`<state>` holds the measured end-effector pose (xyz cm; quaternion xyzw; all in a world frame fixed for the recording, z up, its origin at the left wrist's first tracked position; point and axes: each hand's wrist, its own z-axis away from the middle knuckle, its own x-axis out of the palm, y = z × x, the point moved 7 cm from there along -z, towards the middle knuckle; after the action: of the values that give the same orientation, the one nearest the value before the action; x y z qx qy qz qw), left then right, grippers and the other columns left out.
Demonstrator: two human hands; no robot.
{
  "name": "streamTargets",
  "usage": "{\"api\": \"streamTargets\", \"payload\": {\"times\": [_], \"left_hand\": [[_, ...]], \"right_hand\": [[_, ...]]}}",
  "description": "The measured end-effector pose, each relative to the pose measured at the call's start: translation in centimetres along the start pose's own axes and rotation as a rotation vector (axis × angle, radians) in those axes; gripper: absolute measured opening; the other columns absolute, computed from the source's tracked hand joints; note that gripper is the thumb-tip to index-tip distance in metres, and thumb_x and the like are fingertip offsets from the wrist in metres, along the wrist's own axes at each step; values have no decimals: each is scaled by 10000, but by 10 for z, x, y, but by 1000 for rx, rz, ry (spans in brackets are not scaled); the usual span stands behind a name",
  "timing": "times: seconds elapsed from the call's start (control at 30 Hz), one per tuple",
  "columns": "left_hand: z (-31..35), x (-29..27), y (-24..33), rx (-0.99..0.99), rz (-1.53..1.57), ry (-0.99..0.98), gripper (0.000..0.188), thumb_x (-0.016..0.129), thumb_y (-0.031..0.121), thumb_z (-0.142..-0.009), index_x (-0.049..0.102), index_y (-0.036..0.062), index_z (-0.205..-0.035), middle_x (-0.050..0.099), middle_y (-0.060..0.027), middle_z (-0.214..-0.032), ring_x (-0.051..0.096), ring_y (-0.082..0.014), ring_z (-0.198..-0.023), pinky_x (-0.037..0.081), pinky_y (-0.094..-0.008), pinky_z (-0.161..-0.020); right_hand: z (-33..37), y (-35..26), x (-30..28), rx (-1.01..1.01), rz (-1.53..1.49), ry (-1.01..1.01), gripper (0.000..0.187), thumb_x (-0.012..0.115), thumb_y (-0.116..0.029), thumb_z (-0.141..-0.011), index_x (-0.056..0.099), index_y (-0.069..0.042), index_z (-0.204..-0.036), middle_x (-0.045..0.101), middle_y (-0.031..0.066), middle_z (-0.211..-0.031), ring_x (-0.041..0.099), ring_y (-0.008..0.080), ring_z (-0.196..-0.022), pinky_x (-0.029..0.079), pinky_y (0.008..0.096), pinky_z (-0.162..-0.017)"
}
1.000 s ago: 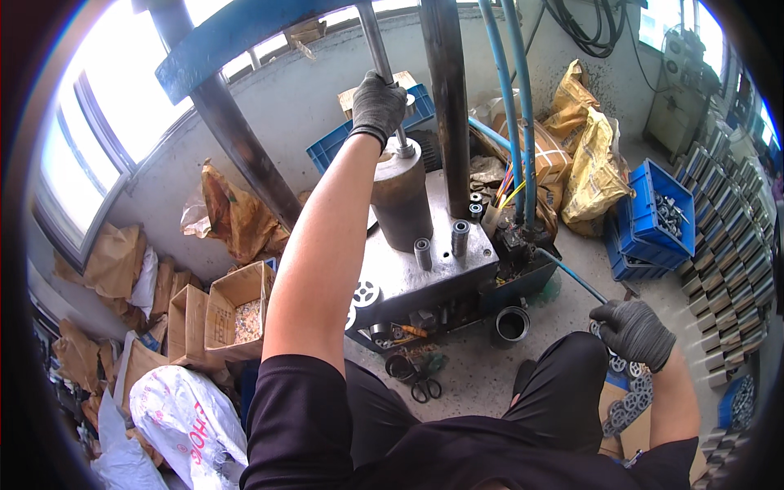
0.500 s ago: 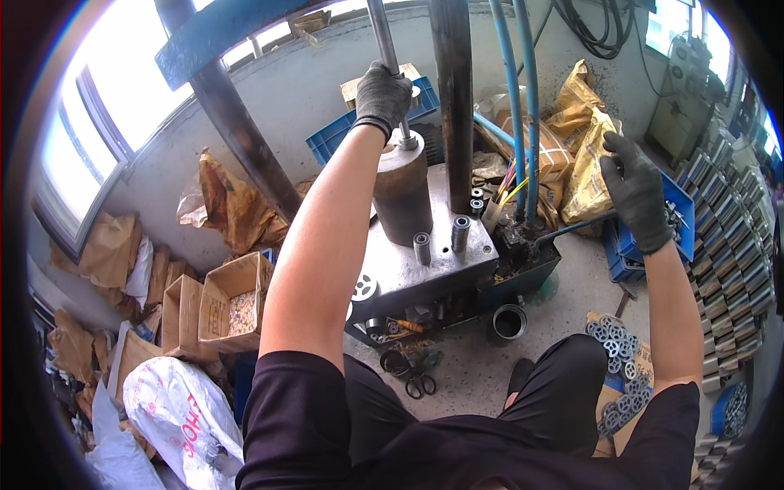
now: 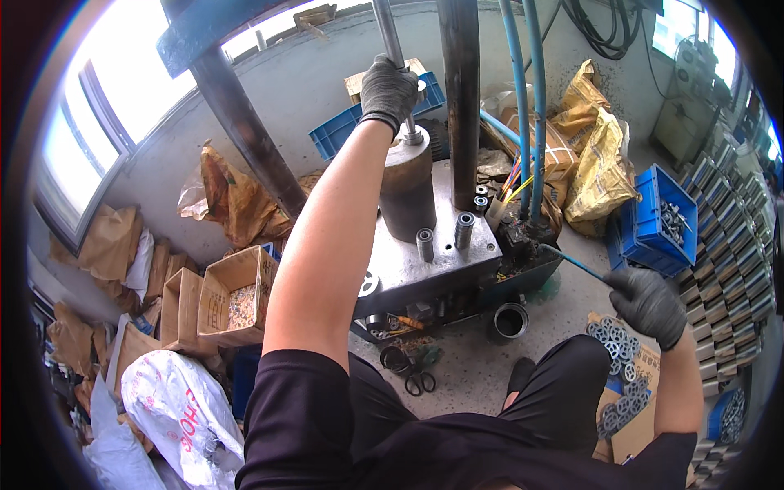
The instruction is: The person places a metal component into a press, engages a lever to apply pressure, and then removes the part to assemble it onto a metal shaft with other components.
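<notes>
My left hand (image 3: 389, 91), in a dark grey knit glove, is wrapped round the upright steel rod (image 3: 386, 31) above the thick metal cylinder (image 3: 407, 192). That cylinder stands on the steel press table (image 3: 392, 282). At the right, my gloved right hand (image 3: 651, 308) is curled at the end of a thin blue lever (image 3: 578, 265), which runs to the greasy pump unit (image 3: 527, 242) beside the table. Small bearing-topped posts (image 3: 464, 231) stand on the table's right part.
Blue hoses (image 3: 538, 106) and a dark column (image 3: 459, 106) rise behind the table. Blue crates (image 3: 663, 216) and stacked metal pieces (image 3: 723, 269) are at the right. Spoked metal discs (image 3: 625, 359) lie on cardboard. Scissors (image 3: 420, 384) and a black ring-shaped pot (image 3: 510, 322) are on the floor.
My right hand has come down and slightly right, and the blue lever's outer end has swung lower with it. My left hand stays on the rod; the view has shifted slightly.
</notes>
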<state>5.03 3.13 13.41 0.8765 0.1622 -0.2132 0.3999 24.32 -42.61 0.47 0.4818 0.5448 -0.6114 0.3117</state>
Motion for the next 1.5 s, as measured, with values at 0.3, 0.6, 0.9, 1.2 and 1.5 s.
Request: {"api": "streamTargets", "payload": {"times": [0.3,0.6,0.9,1.2,1.5], "left_hand": [[0,0,2,-19,-1,-18,243,683,146,-925,650,-9,-1109,769,-208,-945,791,-311,-909,646,-413,-820],[-3,7,-8,-96,148,-63,248,707,137,-908,650,16,-1117,770,-210,-961,787,-331,-927,642,-438,-845],[2,7,-6,-109,188,-70,240,690,121,-913,644,15,-1124,770,-199,-924,795,-309,-870,647,-413,-816],[1,6,-7,-52,91,-36,235,686,117,-919,640,-5,-1115,773,-199,-911,800,-303,-870,659,-404,-793],[3,3,-1,0,1,15,243,693,156,-916,671,-3,-1100,778,-210,-910,802,-310,-869,655,-406,-805]], "right_hand": [[50,-11,54,-47,155,-156,261,687,-103,-838,766,-17,-1072,744,204,-942,731,401,-893,589,458,-814],[48,0,49,7,36,-149,272,675,-185,-866,770,-32,-1070,758,213,-1010,738,391,-935,590,464,-859],[41,2,36,90,-113,5,247,669,-157,-905,768,-29,-1092,761,199,-1001,742,391,-922,597,447,-835],[48,7,49,-52,59,-172,252,678,-144,-907,763,-24,-1111,756,207,-1011,744,387,-940,593,444,-841],[42,-3,24,23,-126,138,218,673,-100,-920,746,-5,-1102,736,204,-960,734,395,-891,583,440,-800]]}}
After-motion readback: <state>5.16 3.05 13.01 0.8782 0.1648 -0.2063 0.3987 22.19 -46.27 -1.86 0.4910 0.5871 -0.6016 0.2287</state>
